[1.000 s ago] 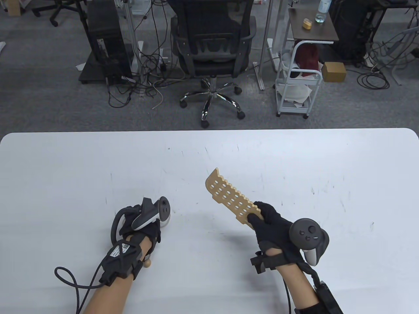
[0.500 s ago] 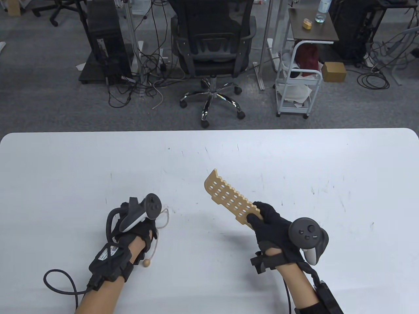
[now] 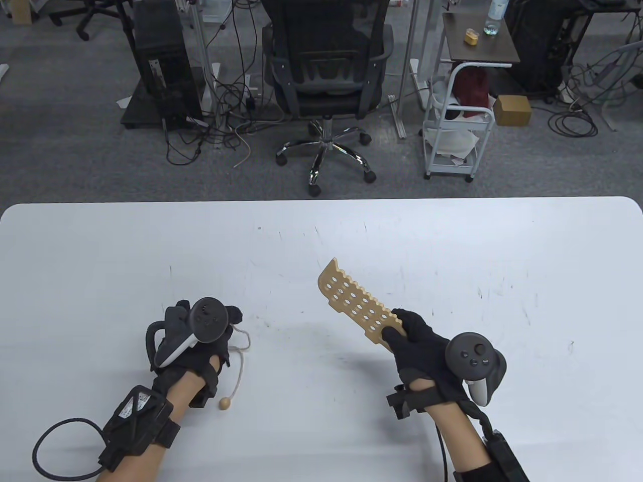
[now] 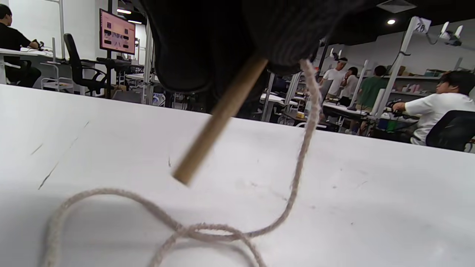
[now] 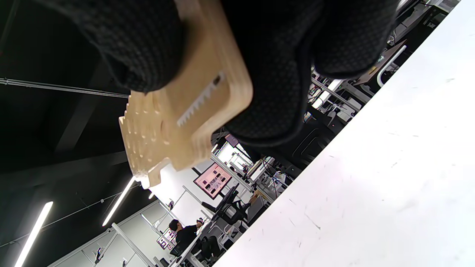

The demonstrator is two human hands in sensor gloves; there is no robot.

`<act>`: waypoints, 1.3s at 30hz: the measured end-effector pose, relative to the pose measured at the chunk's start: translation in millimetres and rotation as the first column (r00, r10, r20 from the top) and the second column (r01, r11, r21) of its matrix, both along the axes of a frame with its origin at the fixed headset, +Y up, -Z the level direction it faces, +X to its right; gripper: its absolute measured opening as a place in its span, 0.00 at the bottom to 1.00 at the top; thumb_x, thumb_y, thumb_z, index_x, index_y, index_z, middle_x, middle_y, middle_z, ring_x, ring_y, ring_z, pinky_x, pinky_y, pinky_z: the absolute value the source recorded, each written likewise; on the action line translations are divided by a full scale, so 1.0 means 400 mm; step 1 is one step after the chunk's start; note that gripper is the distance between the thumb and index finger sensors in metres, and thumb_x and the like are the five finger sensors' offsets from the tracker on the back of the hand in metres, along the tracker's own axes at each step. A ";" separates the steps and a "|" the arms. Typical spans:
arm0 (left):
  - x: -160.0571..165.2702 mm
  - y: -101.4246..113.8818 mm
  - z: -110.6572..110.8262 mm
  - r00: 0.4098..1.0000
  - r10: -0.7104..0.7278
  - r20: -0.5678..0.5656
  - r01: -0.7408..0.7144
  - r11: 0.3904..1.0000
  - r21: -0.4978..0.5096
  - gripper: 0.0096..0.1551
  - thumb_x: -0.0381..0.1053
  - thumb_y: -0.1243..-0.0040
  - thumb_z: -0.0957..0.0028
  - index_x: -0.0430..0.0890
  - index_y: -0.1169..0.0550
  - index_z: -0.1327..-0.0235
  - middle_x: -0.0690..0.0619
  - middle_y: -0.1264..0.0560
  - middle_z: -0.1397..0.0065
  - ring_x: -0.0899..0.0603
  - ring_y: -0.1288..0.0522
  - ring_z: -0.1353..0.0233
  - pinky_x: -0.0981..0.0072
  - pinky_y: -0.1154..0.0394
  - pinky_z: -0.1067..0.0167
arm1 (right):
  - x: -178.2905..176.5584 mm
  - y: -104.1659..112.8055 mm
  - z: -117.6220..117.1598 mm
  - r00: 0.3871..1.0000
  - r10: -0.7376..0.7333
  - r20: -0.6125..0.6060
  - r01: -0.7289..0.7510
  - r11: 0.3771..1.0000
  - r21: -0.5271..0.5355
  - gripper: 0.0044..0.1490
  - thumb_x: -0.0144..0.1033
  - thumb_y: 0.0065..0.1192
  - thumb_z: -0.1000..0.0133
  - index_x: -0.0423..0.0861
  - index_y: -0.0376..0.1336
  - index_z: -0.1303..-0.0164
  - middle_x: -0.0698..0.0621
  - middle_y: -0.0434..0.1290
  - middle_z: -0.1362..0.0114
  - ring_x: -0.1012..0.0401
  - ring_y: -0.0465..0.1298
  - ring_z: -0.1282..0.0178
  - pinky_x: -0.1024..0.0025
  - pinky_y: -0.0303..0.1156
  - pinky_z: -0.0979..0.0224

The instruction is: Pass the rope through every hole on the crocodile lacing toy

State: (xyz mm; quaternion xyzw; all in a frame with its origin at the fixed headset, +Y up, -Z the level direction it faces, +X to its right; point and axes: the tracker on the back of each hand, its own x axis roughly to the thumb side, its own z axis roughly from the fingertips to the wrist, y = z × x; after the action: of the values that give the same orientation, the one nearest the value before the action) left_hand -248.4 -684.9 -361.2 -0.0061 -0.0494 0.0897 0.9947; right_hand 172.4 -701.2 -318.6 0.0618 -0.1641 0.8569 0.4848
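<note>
Left wrist view shows our left hand [image 3: 201,341] pinching the limp rope's [image 4: 297,185] stiff wooden needle [image 4: 219,118], while our right hand [image 3: 422,346] grips the light, rigid crocodile board [image 3: 354,306] by its end.

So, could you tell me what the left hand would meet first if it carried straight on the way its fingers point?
Probably nothing: the left hand points up-right over bare table, left of the crocodile board, though height is unclear.
</note>
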 end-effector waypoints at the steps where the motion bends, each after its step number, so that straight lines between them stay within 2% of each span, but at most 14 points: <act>1: -0.002 0.013 0.010 1.000 0.006 0.007 -0.006 1.000 0.028 0.25 0.50 0.33 0.58 0.59 0.20 0.44 0.58 0.15 0.42 0.45 0.18 0.33 0.38 0.44 0.22 | 0.002 0.000 0.000 1.000 -0.003 0.003 0.003 1.000 -0.001 0.30 0.41 0.71 0.51 0.42 0.67 0.41 0.51 0.82 0.47 0.52 0.86 0.55 0.48 0.74 0.41; 5: -0.011 0.050 0.039 0.998 0.050 0.028 -0.052 0.996 0.076 0.25 0.52 0.30 0.60 0.59 0.18 0.46 0.58 0.12 0.45 0.45 0.14 0.41 0.41 0.38 0.24 | 0.011 -0.002 -0.003 1.000 -0.007 0.013 0.007 1.000 -0.008 0.30 0.41 0.71 0.51 0.43 0.67 0.41 0.51 0.82 0.47 0.52 0.86 0.55 0.48 0.74 0.41; 11: -0.027 0.092 0.083 0.987 0.151 0.047 -0.157 0.973 0.170 0.24 0.54 0.28 0.63 0.58 0.15 0.50 0.58 0.11 0.49 0.46 0.13 0.45 0.42 0.36 0.25 | 0.024 -0.008 -0.007 0.999 -0.018 0.031 0.018 1.000 -0.021 0.30 0.41 0.71 0.51 0.43 0.67 0.41 0.51 0.82 0.47 0.52 0.86 0.55 0.48 0.74 0.40; 17: -0.056 0.121 0.119 0.947 0.317 0.050 -0.319 0.913 0.254 0.23 0.56 0.27 0.63 0.58 0.15 0.52 0.58 0.12 0.51 0.47 0.14 0.47 0.43 0.34 0.26 | 0.035 -0.003 -0.008 0.999 -0.034 0.041 0.035 0.999 -0.021 0.30 0.41 0.71 0.50 0.43 0.67 0.41 0.51 0.82 0.47 0.52 0.86 0.55 0.48 0.74 0.40; 22: -0.060 0.130 0.131 0.917 0.398 0.037 -0.388 0.864 0.322 0.23 0.59 0.25 0.65 0.60 0.12 0.55 0.59 0.13 0.50 0.47 0.15 0.46 0.44 0.32 0.27 | 0.049 -0.002 -0.009 0.998 -0.040 0.045 0.041 0.999 -0.026 0.30 0.41 0.71 0.50 0.43 0.67 0.41 0.51 0.82 0.47 0.52 0.86 0.55 0.48 0.74 0.40; 26: -0.053 0.113 0.129 0.859 0.510 0.052 -0.497 0.804 0.325 0.23 0.58 0.25 0.64 0.59 0.13 0.54 0.59 0.13 0.49 0.47 0.15 0.45 0.44 0.31 0.28 | 0.054 -0.002 -0.011 0.998 -0.032 0.049 0.033 0.999 -0.027 0.30 0.42 0.71 0.51 0.43 0.67 0.41 0.51 0.83 0.48 0.53 0.87 0.56 0.48 0.74 0.40; 30: -0.050 0.057 0.124 0.811 0.584 0.039 -0.562 0.759 0.328 0.23 0.55 0.26 0.63 0.59 0.16 0.51 0.58 0.14 0.47 0.46 0.15 0.44 0.42 0.32 0.28 | 0.055 -0.002 -0.012 0.999 -0.016 0.046 0.018 0.999 -0.027 0.30 0.42 0.72 0.51 0.43 0.68 0.41 0.52 0.83 0.48 0.53 0.87 0.56 0.49 0.76 0.41; 37: -0.066 -0.010 0.131 0.771 0.636 0.025 -0.618 0.738 0.271 0.24 0.53 0.28 0.60 0.57 0.19 0.49 0.57 0.16 0.45 0.45 0.16 0.42 0.41 0.33 0.28 | 0.053 0.018 0.003 0.999 -0.009 0.034 0.009 1.000 -0.002 0.29 0.43 0.72 0.51 0.44 0.69 0.42 0.52 0.85 0.49 0.54 0.89 0.57 0.50 0.77 0.42; 39: -0.074 -0.014 0.135 0.770 0.637 0.024 -0.615 0.733 0.292 0.23 0.53 0.28 0.60 0.57 0.19 0.49 0.57 0.16 0.45 0.45 0.17 0.42 0.41 0.33 0.28 | 0.054 0.023 0.008 0.999 -0.016 0.036 0.016 1.000 0.011 0.29 0.42 0.72 0.51 0.44 0.69 0.42 0.52 0.85 0.49 0.54 0.88 0.57 0.50 0.77 0.42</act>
State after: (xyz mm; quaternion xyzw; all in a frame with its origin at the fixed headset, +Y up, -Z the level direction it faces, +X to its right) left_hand -278.1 -690.7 -307.4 0.1566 -0.0224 0.4115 0.8976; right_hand 193.9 -691.9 -315.4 0.0476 -0.1777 0.8531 0.4883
